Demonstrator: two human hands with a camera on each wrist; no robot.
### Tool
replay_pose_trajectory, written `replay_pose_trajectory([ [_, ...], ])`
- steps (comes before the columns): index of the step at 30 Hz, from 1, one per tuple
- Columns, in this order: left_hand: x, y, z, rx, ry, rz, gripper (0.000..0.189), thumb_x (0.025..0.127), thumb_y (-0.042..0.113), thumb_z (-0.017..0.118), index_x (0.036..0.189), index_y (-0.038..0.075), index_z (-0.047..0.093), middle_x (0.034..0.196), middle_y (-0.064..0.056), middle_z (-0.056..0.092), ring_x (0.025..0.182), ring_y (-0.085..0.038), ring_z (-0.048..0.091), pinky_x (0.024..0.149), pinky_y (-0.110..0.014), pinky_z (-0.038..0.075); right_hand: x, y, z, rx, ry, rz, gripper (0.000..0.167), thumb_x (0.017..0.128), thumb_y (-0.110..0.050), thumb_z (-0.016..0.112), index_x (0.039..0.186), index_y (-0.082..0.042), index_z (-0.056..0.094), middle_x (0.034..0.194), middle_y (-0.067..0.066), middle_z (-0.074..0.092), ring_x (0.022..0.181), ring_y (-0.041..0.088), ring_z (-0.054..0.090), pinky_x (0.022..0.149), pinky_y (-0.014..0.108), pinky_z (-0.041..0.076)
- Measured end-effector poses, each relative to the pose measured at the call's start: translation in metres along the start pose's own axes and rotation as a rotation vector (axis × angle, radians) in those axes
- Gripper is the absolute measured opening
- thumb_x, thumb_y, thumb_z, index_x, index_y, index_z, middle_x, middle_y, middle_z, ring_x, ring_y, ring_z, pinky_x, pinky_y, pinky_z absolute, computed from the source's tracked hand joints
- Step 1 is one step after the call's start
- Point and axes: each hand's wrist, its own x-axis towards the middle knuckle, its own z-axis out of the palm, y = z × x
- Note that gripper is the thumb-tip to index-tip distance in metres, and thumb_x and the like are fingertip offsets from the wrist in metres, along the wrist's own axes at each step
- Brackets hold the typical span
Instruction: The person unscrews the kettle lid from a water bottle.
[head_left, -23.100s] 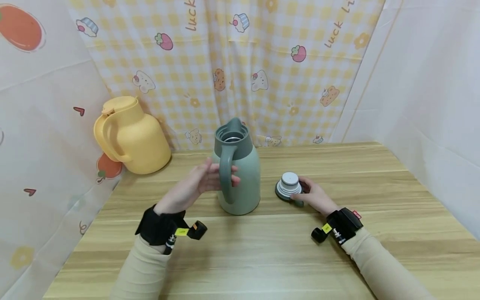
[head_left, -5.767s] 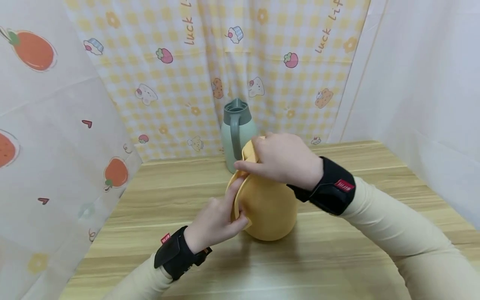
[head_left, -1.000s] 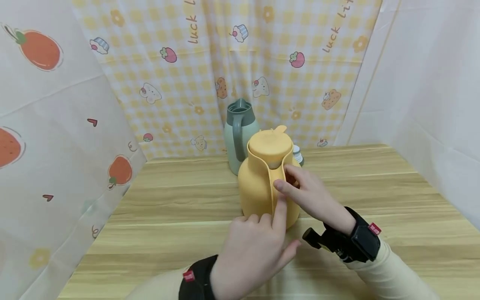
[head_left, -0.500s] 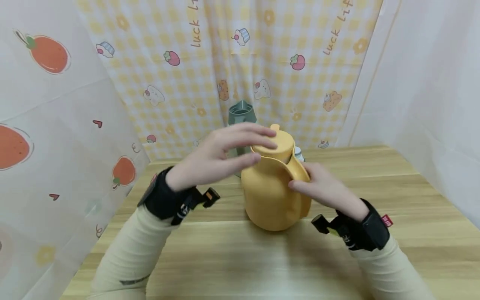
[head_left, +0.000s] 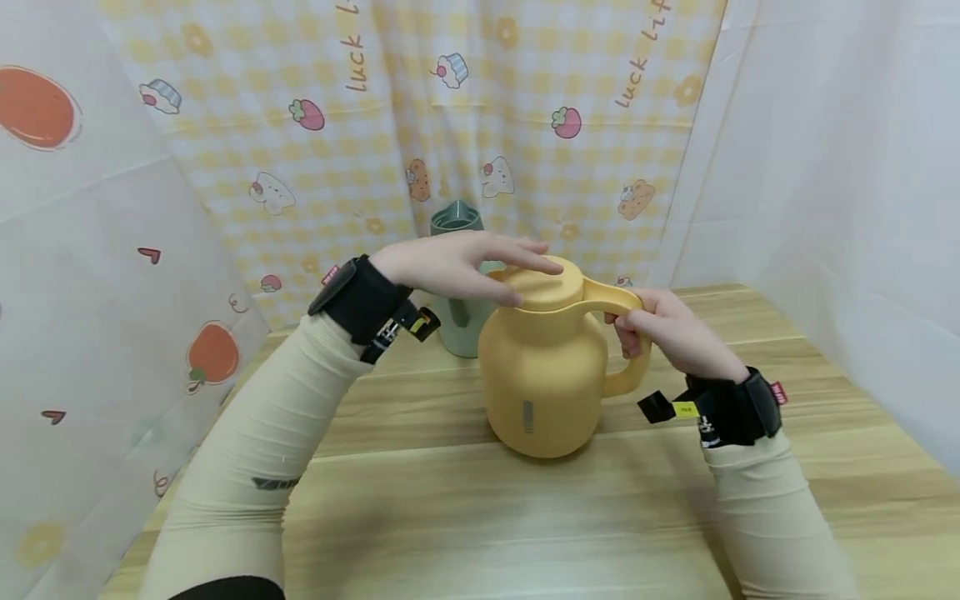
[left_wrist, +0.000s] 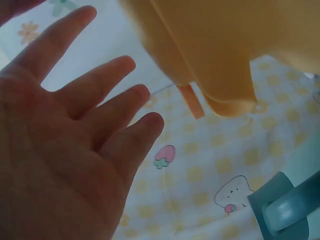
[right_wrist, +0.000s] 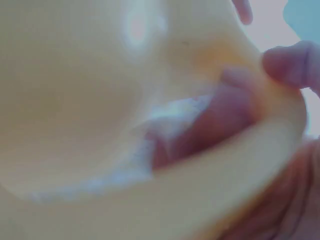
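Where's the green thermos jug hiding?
In the head view, the green thermos jug stands on the table behind the yellow thermos jug, slightly to its left, before the checked curtain.

The head view looks forward and down at the yellow jug point(head_left: 547, 375), which both wrist views share closer up.

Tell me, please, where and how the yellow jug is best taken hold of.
Probably by its handle, coming from the person's right: the yellow jug stands upright with that open loop turned that way, and the right hand grips it there. Its broad, rounded sides look harder to hold.
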Motion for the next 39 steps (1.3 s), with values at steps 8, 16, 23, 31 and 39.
replay_pose_trajectory([
  [8, 0.011, -0.008, -0.013, -0.007, -0.153, -0.055, 0.054, 0.092, 0.033, 0.065, 0.142, 0.035, 0.048, 0.157, 0.008, 0.023, 0.143, -0.005, 0.012, 0.113, -0.035, 0.018, 0.007, 0.012, 0.014, 0.219, 0.071, -0.024, 0.013, 0.087, 0.007, 0.041, 0.081, 0.003, 0.051, 0.053, 0.003, 0.038, 0.046, 0.015, 0.037, 0.044, 0.029, 0.032],
  [16, 0.002, -0.009, -0.015, 0.023, -0.080, -0.088, 0.050, 0.091, 0.026, 0.065, 0.138, 0.037, 0.052, 0.154, 0.011, 0.030, 0.140, -0.005, 0.022, 0.110, -0.034, 0.025, 0.013, 0.001, 0.026, 0.232, 0.105, -0.012, 0.010, 0.087, 0.006, 0.043, 0.081, 0.005, 0.051, 0.054, 0.004, 0.037, 0.047, 0.015, 0.035, 0.046, 0.031, 0.026],
  [23, -0.008, -0.005, -0.019, 0.111, -0.046, -0.155, 0.049, 0.091, 0.035, 0.067, 0.138, 0.038, 0.052, 0.153, 0.007, 0.033, 0.139, -0.010, 0.029, 0.109, -0.037, 0.029, 0.013, -0.004, 0.046, 0.153, 0.127, -0.024, 0.013, 0.092, 0.002, 0.048, 0.083, 0.012, 0.049, 0.053, 0.006, 0.045, 0.046, 0.016, 0.045, 0.044, 0.029, 0.042],
  [31, -0.017, -0.002, -0.015, 0.186, 0.009, -0.217, 0.049, 0.090, 0.038, 0.068, 0.137, 0.036, 0.054, 0.147, 0.006, 0.043, 0.132, -0.014, 0.040, 0.105, -0.039, 0.035, 0.007, -0.008, 0.086, 0.148, 0.202, -0.025, 0.023, 0.095, -0.007, 0.054, 0.075, 0.002, 0.048, 0.052, 0.004, 0.045, 0.045, 0.016, 0.044, 0.043, 0.028, 0.040],
  [39, -0.018, 0.002, -0.005, 0.269, 0.081, -0.259, 0.049, 0.087, 0.039, 0.070, 0.134, 0.036, 0.057, 0.133, 0.006, 0.056, 0.105, -0.015, 0.051, 0.093, -0.037, 0.040, 0.005, -0.007, 0.098, 0.126, 0.244, -0.022, 0.026, 0.095, -0.009, 0.056, 0.073, 0.000, 0.046, 0.052, 0.004, 0.044, 0.045, 0.016, 0.043, 0.043, 0.028, 0.040],
])
